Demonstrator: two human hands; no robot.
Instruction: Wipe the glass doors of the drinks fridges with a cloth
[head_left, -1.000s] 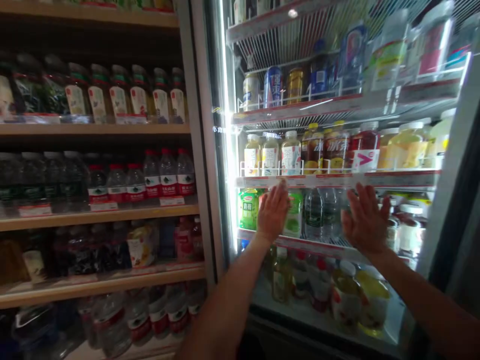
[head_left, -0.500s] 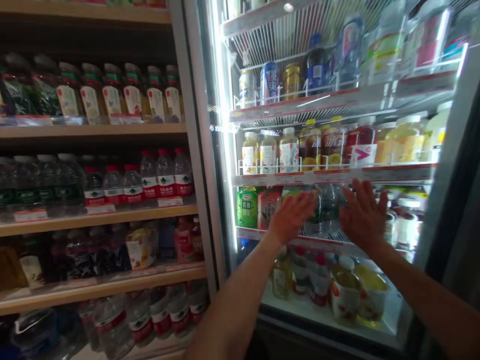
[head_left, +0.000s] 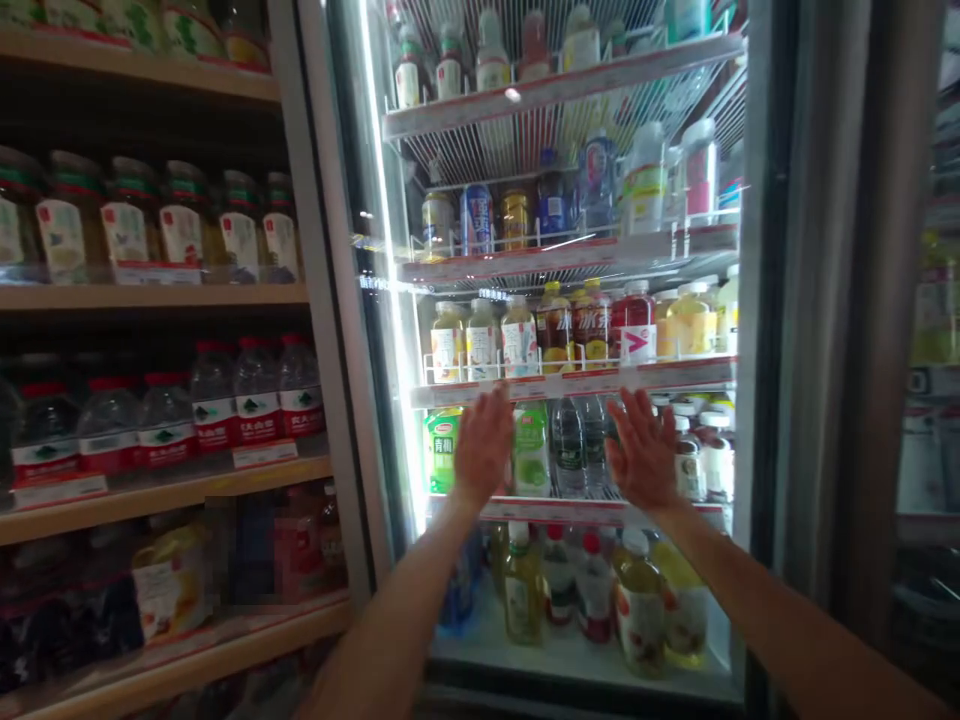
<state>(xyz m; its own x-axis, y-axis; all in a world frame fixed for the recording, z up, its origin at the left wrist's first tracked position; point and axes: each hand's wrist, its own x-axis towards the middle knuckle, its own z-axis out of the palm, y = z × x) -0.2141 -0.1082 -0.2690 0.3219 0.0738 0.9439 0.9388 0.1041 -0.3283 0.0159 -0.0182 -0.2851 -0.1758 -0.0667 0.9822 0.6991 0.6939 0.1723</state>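
Note:
Both my hands are raised in front of a lit drinks fridge (head_left: 555,385), palms turned forward. My left hand (head_left: 484,445) is open and holds nothing; it covers part of the shelf between two green juice cartons (head_left: 532,448). To the right, my right hand (head_left: 643,450) is also open, fingers spread, nothing in it. Clear water bottles (head_left: 568,448) stand between the hands, and small white-capped bottles (head_left: 716,455) are right of my right hand. Whether either hand touches anything, I cannot tell.
Wooden shelves (head_left: 165,296) with red-capped water bottles (head_left: 214,390) and juice bottles stand on the left. Inside the fridge, upper shelves carry cans (head_left: 476,220), tea bottles (head_left: 555,325) and other drinks; larger bottles (head_left: 523,590) stand at the bottom. A dark upright frame (head_left: 817,300) borders it on the right.
The view has turned right and shows more of the fridge and its right side. My left hand has gone from tilted sideways to upright, fingers pointing up. Both hands stay open.

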